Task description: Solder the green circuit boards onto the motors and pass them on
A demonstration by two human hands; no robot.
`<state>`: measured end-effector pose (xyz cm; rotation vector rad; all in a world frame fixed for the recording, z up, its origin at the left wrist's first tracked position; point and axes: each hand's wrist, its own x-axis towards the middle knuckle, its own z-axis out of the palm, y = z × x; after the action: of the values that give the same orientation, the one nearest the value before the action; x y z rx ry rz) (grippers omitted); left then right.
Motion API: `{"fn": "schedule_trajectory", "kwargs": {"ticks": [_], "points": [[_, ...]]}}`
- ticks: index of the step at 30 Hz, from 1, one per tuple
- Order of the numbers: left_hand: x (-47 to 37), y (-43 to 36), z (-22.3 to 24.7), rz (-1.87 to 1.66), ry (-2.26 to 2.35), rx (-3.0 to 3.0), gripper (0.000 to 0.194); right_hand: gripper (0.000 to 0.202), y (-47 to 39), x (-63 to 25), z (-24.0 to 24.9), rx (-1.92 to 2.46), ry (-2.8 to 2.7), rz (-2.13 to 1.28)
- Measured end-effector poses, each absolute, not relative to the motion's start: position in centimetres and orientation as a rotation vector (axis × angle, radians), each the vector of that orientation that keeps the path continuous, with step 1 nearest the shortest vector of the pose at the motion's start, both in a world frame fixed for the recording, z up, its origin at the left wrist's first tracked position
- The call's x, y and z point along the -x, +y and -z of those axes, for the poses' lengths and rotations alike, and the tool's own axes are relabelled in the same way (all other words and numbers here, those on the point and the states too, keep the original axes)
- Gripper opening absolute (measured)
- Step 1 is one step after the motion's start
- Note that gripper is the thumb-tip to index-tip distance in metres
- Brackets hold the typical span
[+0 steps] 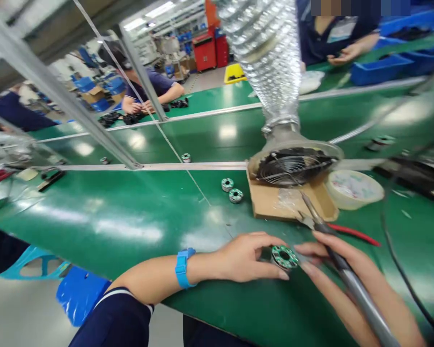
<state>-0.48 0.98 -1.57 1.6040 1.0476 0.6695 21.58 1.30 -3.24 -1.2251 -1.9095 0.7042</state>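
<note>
My left hand, with a blue band at the wrist, is closed around the edge of a small round motor stator with a green circuit board on top. It is held just above the green bench. My right hand grips a soldering iron, its tip pointing up and away toward a cardboard tray. The thumb and a fingertip of that hand reach the stator's right side; whether they pinch anything small there is blurred. Red-handled cutters lie behind the iron. Two similar stators rest farther back on the bench.
A fume extractor fan under a silver duct stands over the cardboard tray. Right of it is a whitish tub of scraps. A black cable hangs at the right. Co-workers sit across the conveyor, which carries more stators.
</note>
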Motion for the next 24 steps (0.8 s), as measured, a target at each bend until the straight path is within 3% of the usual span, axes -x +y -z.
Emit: {"fn": "schedule_trajectory", "kwargs": {"ticks": [4, 9, 24], "points": [[-0.1, 0.5, 0.9, -0.689, 1.023, -1.597, 0.050, 0.039, 1.7, -20.3, 0.0, 1.150, -1.745, -0.913], [0.2, 0.3, 0.5, -0.633, 1.009, -1.618, 0.047, 0.043, 1.8, -20.8, -0.6, 1.146, -1.732, -1.158], [0.0, -0.6, 0.2, -0.623, 1.068, -1.949, 0.045, 0.040, 1.7, -20.4, -0.9, 1.161, -1.870, -1.162]]}}
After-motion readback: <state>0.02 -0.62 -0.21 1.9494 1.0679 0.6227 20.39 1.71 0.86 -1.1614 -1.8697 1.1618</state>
